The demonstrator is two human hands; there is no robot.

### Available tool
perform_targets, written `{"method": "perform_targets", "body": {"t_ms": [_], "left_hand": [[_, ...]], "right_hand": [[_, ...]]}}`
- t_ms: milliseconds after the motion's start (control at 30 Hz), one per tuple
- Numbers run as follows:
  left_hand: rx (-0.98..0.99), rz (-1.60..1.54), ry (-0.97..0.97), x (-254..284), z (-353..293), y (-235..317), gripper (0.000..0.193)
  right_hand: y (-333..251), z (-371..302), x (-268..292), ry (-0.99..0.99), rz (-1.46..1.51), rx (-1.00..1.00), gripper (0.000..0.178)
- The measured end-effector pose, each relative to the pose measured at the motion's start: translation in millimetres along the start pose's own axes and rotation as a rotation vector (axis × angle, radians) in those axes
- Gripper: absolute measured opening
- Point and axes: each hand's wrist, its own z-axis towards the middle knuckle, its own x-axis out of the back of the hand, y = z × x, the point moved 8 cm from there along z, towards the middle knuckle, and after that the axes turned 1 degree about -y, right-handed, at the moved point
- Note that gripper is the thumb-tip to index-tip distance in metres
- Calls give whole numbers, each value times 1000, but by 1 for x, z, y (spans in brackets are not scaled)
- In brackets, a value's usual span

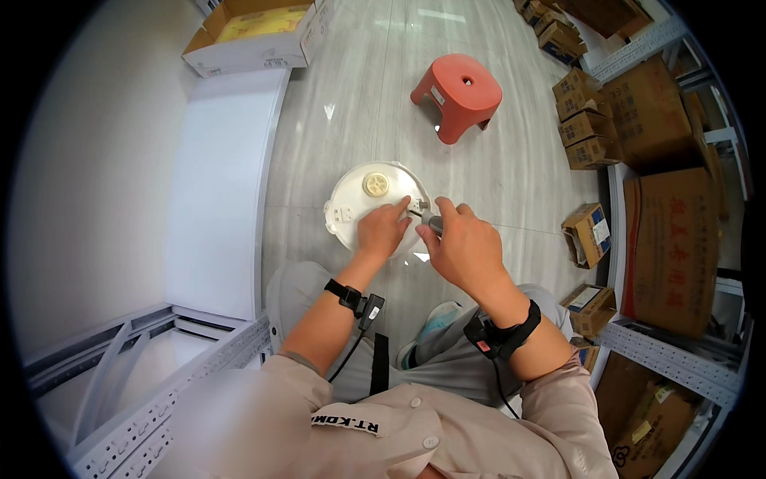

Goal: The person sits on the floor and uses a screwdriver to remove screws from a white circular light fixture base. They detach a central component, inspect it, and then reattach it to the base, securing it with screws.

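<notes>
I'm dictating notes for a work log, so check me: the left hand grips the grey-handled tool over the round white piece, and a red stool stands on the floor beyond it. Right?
Not quite. The head view shows the right hand gripping the grey-handled tool over the round white piece, not the left. The red stool does stand on the floor beyond it.

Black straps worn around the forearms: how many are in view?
2: the left forearm strap, behind the left hand touching a round white plastic piece, and the right forearm strap, behind the right hand gripping a screwdriver.
</notes>
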Motion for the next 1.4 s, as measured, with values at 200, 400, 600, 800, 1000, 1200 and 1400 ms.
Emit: {"method": "perform_targets", "body": {"t_ms": [200, 400, 600, 800, 1000, 1200, 1400], "left_hand": [[8, -6, -15, 1, 1, 4, 46], [29, 14, -17, 4, -3, 7, 44], [-12, -44, 5, 5, -7, 9, 33], [21, -108, 6, 5, -7, 10, 27], [8, -135, 78, 7, -5, 15, 22], [72, -77, 57, 4, -3, 11, 15], [69, -51, 71, 8, -1, 19, 9]], "right_hand": [[12, 2, -12, 28, 17, 44, 35], [0, -2, -7, 47, 68, 144, 26], [-6, 1, 4, 171, 112, 304, 37], [-1, -2, -3, 15, 173, 138, 39], [7, -4, -13, -86, 97, 15, 38], [6, -5, -8, 26, 173, 150, 39], [4, -9, 2, 121, 261, 303, 41]]}}
